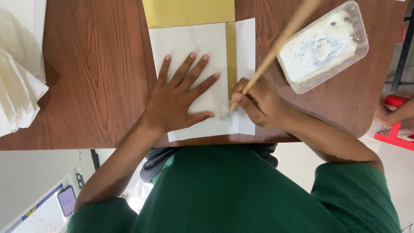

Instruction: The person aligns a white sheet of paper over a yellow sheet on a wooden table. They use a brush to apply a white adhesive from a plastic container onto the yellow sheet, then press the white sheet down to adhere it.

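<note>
Head view, left hand [179, 97] flat on paper [185, 43]; right hand [258, 103] gripping brush [276, 45]

tub [323, 46] right of paper [189, 43]

Small lit phone screen [67, 201] (purple-white) below table edge, left.

Two hands: left [177, 101], right [258, 103]; one brush [276, 45]; one paste tub [323, 45]; one white sheet [189, 47]
</note>
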